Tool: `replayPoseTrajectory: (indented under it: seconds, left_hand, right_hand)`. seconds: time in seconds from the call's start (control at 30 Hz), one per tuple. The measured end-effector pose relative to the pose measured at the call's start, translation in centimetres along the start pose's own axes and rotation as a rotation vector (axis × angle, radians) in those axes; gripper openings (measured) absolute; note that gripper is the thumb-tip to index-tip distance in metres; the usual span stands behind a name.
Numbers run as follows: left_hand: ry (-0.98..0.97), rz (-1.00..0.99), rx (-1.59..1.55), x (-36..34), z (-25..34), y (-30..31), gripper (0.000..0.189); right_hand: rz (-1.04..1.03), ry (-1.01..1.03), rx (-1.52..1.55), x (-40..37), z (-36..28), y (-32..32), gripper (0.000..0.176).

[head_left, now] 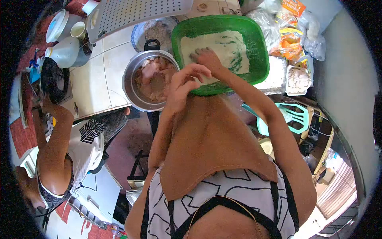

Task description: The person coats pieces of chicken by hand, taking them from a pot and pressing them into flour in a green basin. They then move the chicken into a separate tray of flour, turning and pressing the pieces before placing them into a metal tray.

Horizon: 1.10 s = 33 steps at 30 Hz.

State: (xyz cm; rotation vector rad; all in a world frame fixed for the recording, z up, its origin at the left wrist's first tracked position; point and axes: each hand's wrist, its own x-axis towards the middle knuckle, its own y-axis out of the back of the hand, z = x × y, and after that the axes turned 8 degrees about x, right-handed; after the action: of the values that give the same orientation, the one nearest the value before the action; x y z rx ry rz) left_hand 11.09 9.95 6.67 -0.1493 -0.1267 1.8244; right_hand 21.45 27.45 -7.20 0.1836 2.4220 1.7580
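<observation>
Green basin (260, 59), right hand (207, 57) in flour (232, 46), fingertips indistinct, left hand (184, 83) curled

The pot (129, 85) sits just left of the basin (260, 44) on the counter (93, 83).

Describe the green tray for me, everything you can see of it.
The green tray looks like plastic, roughly square, with rounded corners and raised, sloping walls. It holds a layer of pale, flour-like powder, streaked where the green bottom shows through. It sits on the counter close beside a metal pot of raw meat. The right hand rests fingers-down in the powder. The left hand is over its near left edge with curled fingers; contact cannot be told.
</observation>
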Motion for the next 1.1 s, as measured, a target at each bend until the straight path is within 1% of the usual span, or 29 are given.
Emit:
replayPoseTrajectory:
  seconds: [0.03, 0.07, 0.1, 0.13, 0.17, 0.2, 0.27, 0.3, 0.33, 0.37, 0.4, 0.47, 0.5, 0.57, 0.6, 0.63, 0.67, 0.7, 0.73, 0.77, 0.8, 0.87, 1.0, 1.03, 1.07, 1.1]
  left_hand:
    - [-0.004, -0.024, 0.017, 0.2, -0.2, -0.4, 0.035]
    - [-0.007, -0.027, 0.02, 0.3, -0.4, -0.7, 0.035]
    - [0.054, -0.078, 0.046, 0.4, -0.6, -0.9, 0.033]
    - [0.115, -0.127, 0.073, 0.5, -0.9, -1.1, 0.031]
    - [0.114, -0.129, 0.076, 0.8, -1.7, -1.5, 0.031]
    - [0.107, -0.126, 0.078, 1.1, -2.7, -2.0, 0.029]
    - [0.099, -0.126, 0.079, 1.5, -4.0, -2.5, 0.028]
    - [0.116, -0.108, 0.142, 1.8, -4.4, -2.7, 0.026]
    - [0.134, -0.09, 0.205, 2.0, -4.7, -2.8, 0.023]
    - [0.132, -0.093, 0.205, 2.2, -5.2, -2.9, 0.023]
    - [0.098, -0.094, 0.224, 2.3, -5.8, -2.9, 0.023]
    - [0.063, -0.093, 0.24, 2.6, -6.9, -2.9, 0.022]
    - [0.029, -0.102, 0.22, 2.6, -7.6, -2.8, 0.023]
    - [-0.005, -0.108, 0.201, 2.8, -8.3, -2.8, 0.024]
    - [-0.049, -0.087, 0.205, 2.9, -8.4, -2.8, 0.024]
    - [-0.094, -0.067, 0.211, 3.0, -8.4, -2.7, 0.023]
    - [-0.091, -0.068, 0.213, 2.9, -8.3, -2.7, 0.023]
    - [-0.134, -0.04, 0.204, 2.8, -8.2, -2.7, 0.022]
    - [-0.178, -0.012, 0.195, 2.8, -8.1, -2.8, 0.02]
    - [-0.176, -0.009, 0.196, 2.8, -8.0, -2.8, 0.02]
    - [-0.189, 0.014, 0.193, 2.6, -7.9, -2.9, 0.019]
    - [-0.199, 0.039, 0.188, 2.4, -8.1, -2.8, 0.018]
    - [-0.204, 0.037, 0.188, 2.4, -8.4, -2.5, 0.019]
    - [-0.192, 0.033, 0.209, 2.3, -8.6, -2.5, 0.024]
    - [-0.188, 0.037, 0.21, 2.3, -8.8, -2.4, 0.024]
    - [-0.182, 0.033, 0.194, 2.3, -8.7, -2.4, 0.025]
  right_hand:
    - [0.002, -0.125, 0.085, 0.4, 0.4, 0.4, 0.038]
    - [0.002, -0.248, 0.171, 0.8, 0.7, 0.8, 0.038]
    - [0.006, -0.249, 0.17, 1.0, 1.6, 0.1, 0.038]
    - [0.133, -0.358, 0.308, 1.2, 2.6, -0.5, 0.039]
    - [0.261, -0.465, 0.446, 1.5, 3.8, -0.9, 0.04]
    - [0.263, -0.466, 0.447, 1.8, 5.2, -0.9, 0.04]
    - [0.387, -0.449, 0.677, 1.4, 7.7, -0.2, 0.044]
    - [0.389, -0.453, 0.676, 0.9, 7.9, 0.7, 0.044]
    - [0.342, -0.448, 0.675, 0.5, 8.2, 1.7, 0.042]
    - [0.295, -0.442, 0.673, 0.1, 8.5, 2.6, 0.039]
    - [0.296, -0.443, 0.673, -0.7, 9.1, 3.1, 0.039]
    - [-0.018, 0.045, 0.409, -2.2, 10.2, 3.8, 0.038]
    - [-0.022, 0.044, 0.408, -2.5, 10.4, 3.6, 0.038]
    - [0.121, -0.364, 0.488, -2.8, 10.5, 3.1, 0.041]
    - [0.12, -0.363, 0.489, -3.0, 10.3, 2.7, 0.041]
    - [0.109, -0.205, 0.401, -3.3, 9.7, 2.0, 0.043]
    - [0.097, -0.049, 0.314, -3.7, 8.9, 1.6, 0.044]
    - [0.097, -0.05, 0.317, -4.0, 8.2, 1.1, 0.044]
    - [0.089, -0.132, 0.226, -4.4, 7.6, 0.8, 0.044]
    - [0.08, -0.212, 0.136, -4.7, 6.9, 0.5, 0.043]
    - [0.078, -0.209, 0.139, -4.6, 5.6, 1.8, 0.043]
    - [-0.231, -0.582, 0.136, -4.2, 4.2, 4.3, 0.047]
    - [-0.253, -0.635, 0.131, -3.5, 8.0, 2.7, 0.051]
    - [-0.083, -0.592, 0.15, -2.8, 8.7, 2.0, 0.052]
    - [0.084, -0.549, 0.169, -2.2, 8.9, 1.3, 0.054]
    - [0.084, -0.545, 0.174, -1.4, 8.2, 1.1, 0.054]
